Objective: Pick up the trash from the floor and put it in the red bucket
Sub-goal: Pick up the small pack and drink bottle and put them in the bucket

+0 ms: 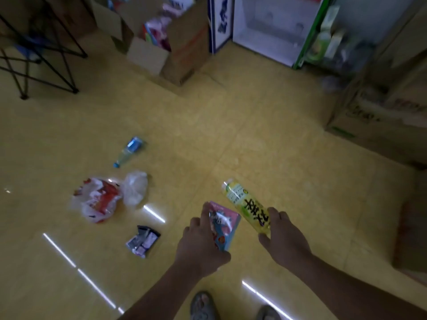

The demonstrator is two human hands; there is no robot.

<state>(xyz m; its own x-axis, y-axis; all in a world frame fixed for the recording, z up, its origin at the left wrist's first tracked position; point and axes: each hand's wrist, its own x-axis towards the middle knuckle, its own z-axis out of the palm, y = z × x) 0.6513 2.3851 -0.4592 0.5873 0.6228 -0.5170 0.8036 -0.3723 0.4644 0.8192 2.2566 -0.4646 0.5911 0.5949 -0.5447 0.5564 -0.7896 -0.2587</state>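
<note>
Left hand [203, 245]: fingers curled round pink carton [223, 224]. Right hand [285, 239]: gripping yellow bottle [247, 204] at base. One item each, likely to carry both together. On floor [231, 135]: small bottle [129, 151], red-white bag [97, 199], black wrapper [143, 241]. Red bucket unseen.

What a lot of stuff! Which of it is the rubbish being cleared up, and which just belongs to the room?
Part of the job: pink carton in the left hand; yellow bottle in the right hand; on the floor, blue-capped bottle, red-and-white bag, clear bag, dark wrapper.

Just lying about: cardboard box, black stand, white cabinet.
</note>
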